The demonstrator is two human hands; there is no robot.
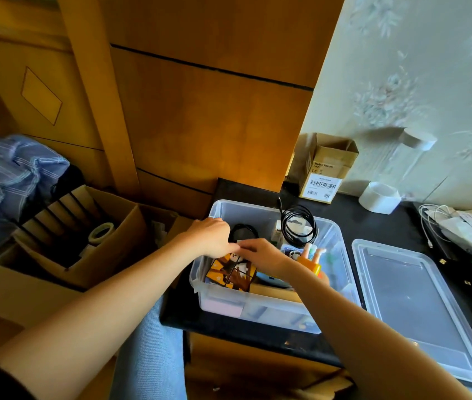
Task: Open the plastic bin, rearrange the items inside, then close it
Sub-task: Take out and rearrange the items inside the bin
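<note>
Indoors, open bin [335, 249] and lid [419, 307] share a black tabletop [373, 220] beside wood panelling [200, 111].

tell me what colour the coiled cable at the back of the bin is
Black. The coiled cable stands against the clear bin's far wall, shown best in the head view.

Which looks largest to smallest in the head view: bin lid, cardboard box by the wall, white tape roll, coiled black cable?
1. bin lid, though nearness to the camera enlarges it.
2. cardboard box.
3. white tape roll and coiled black cable: look alike, unranked.
</note>
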